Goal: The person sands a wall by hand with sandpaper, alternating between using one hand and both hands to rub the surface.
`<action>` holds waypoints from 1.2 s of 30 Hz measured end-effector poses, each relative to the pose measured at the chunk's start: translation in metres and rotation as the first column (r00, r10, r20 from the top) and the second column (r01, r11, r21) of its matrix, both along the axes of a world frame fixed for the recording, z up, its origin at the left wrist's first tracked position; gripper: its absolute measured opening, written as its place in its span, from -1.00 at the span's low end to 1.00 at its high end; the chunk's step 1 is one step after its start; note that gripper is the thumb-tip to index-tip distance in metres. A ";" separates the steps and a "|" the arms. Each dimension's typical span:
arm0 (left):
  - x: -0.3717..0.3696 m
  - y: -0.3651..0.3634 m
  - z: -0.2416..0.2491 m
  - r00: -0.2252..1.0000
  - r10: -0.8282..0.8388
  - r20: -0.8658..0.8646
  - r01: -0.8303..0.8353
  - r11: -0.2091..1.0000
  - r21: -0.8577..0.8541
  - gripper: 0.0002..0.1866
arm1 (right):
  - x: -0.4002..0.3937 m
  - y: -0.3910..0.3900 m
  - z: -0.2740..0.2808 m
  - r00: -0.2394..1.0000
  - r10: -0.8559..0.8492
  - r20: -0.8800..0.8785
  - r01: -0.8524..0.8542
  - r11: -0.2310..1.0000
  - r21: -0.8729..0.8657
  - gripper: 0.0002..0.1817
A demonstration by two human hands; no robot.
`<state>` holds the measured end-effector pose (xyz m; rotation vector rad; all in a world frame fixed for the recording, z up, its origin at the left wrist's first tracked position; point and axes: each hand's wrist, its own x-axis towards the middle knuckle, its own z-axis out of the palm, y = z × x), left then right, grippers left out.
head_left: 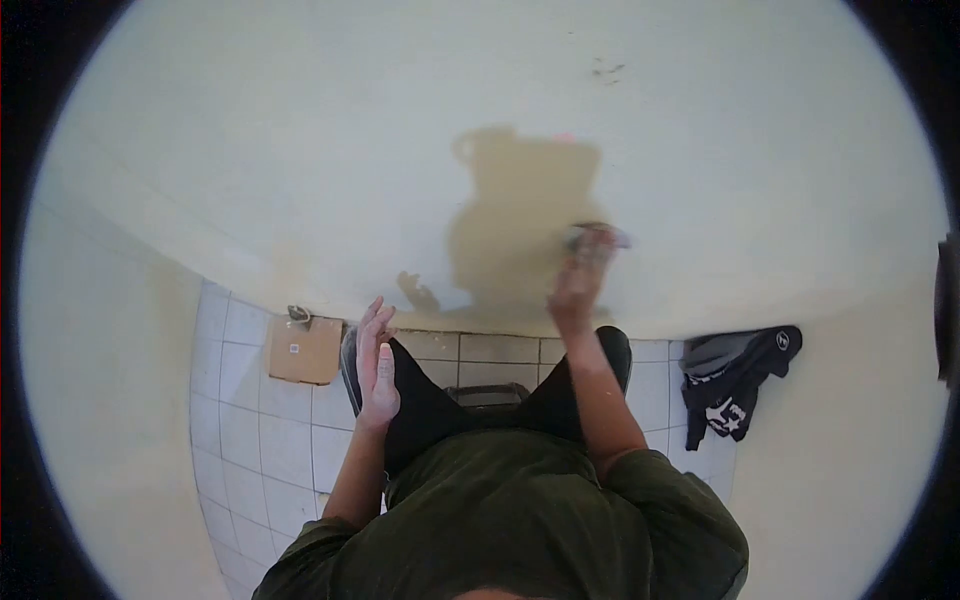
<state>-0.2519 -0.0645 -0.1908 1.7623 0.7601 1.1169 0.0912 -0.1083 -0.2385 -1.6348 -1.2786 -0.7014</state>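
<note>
My right hand (pixel 583 272) is raised against the pale wall (pixel 380 130), its fingers closed on a small dark, flat object (pixel 620 240) that is blurred and that I cannot make out. A whitish powder shows on the hand. Off to the left, my left hand (pixel 377 370) is held in the air above my knee with its fingers stretched out and nothing in it. It also looks dusted with white. A shadow of my head and body falls on the wall around my right hand.
A flat piece of cardboard (pixel 304 350) lies on the tiled floor (pixel 285 440) at the left, with a small object (pixel 298 314) at its top edge. Dark clothing with white print (pixel 735 385) lies at the right. Small dark marks (pixel 607 71) show high on the wall.
</note>
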 end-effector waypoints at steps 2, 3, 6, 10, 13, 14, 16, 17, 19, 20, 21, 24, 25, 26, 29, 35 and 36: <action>0.013 0.002 0.001 0.997 -0.069 0.023 0.070 0.997 -0.021 -0.34 | 0.033 -0.033 0.008 0.990 -0.084 -0.112 0.090 0.994 0.055 -0.35; 0.023 0.002 0.003 0.994 -0.101 0.034 0.102 0.994 -0.031 -0.33 | 0.038 -0.047 0.019 0.966 -0.152 -0.207 0.165 0.985 0.048 -0.36; 0.046 -0.001 0.011 0.980 -0.190 0.052 0.191 0.981 -0.027 -0.33 | 0.052 -0.048 0.034 0.927 -0.242 -0.285 0.286 0.950 0.123 -0.36; 0.057 -0.012 0.028 0.969 -0.240 0.058 0.241 0.970 -0.012 -0.33 | 0.003 0.025 0.039 0.928 -0.171 -0.331 0.284 0.900 0.331 -0.37; 0.042 -0.019 0.032 0.983 -0.173 0.069 0.170 0.984 0.052 -0.38 | -0.101 0.102 0.036 0.908 0.211 -0.361 0.005 0.858 0.513 -0.39; 0.035 -0.021 0.035 0.986 -0.152 0.069 0.147 0.986 0.077 -0.39 | -0.127 0.120 0.029 0.945 0.230 -0.233 -0.133 0.921 0.367 -0.39; 0.022 -0.022 0.040 0.999 -0.047 0.005 0.046 0.988 0.146 -0.42 | -0.166 0.151 0.021 0.928 0.341 0.148 -0.331 0.940 -0.083 -0.37; 0.014 -0.022 0.044 0.999 0.023 -0.048 -0.014 0.983 0.181 -0.43 | -0.195 0.163 0.023 0.927 0.353 0.125 -0.336 0.932 -0.138 -0.36; 0.003 -0.018 0.042 0.990 0.125 -0.064 -0.112 0.977 0.180 -0.43 | -0.222 0.170 0.029 0.923 0.376 0.082 -0.351 0.910 -0.220 -0.35; 0.001 -0.016 0.045 0.985 0.160 -0.062 -0.145 0.970 0.193 -0.44 | -0.225 0.168 0.031 0.920 0.387 0.058 -0.362 0.899 -0.247 -0.36; -0.001 -0.010 0.047 0.980 0.191 -0.057 -0.175 0.962 0.208 -0.44 | -0.229 0.168 0.035 0.918 0.394 0.037 -0.370 0.888 -0.272 -0.38; -0.002 0.024 0.046 0.981 0.185 -0.054 -0.166 0.953 0.253 -0.39 | -0.215 0.150 0.050 0.907 0.413 0.084 -0.366 0.872 -0.326 -0.39; 0.009 0.038 0.045 0.982 0.188 -0.021 -0.177 0.949 0.259 -0.37 | -0.209 0.146 0.049 0.900 0.423 0.107 -0.356 0.854 -0.380 -0.39; 0.020 0.052 0.043 0.982 0.189 0.012 -0.186 0.946 0.267 -0.35 | -0.203 0.142 0.049 0.892 0.433 0.129 -0.342 0.835 -0.431 -0.38; 0.069 0.079 0.013 0.976 0.208 0.060 -0.216 0.950 0.225 -0.28 | -0.169 0.116 0.054 0.812 0.582 -0.036 -0.558 0.758 -0.337 -0.39; 0.128 0.112 -0.028 0.910 0.370 0.185 -0.411 0.860 0.303 -0.18 | -0.111 0.061 0.081 0.758 0.628 -0.175 -0.604 0.576 -0.551 -0.38; 0.130 0.114 -0.032 0.897 0.414 0.154 -0.442 0.840 0.316 -0.16 | -0.107 0.044 0.085 0.756 0.625 -0.197 -0.612 0.567 -0.551 -0.38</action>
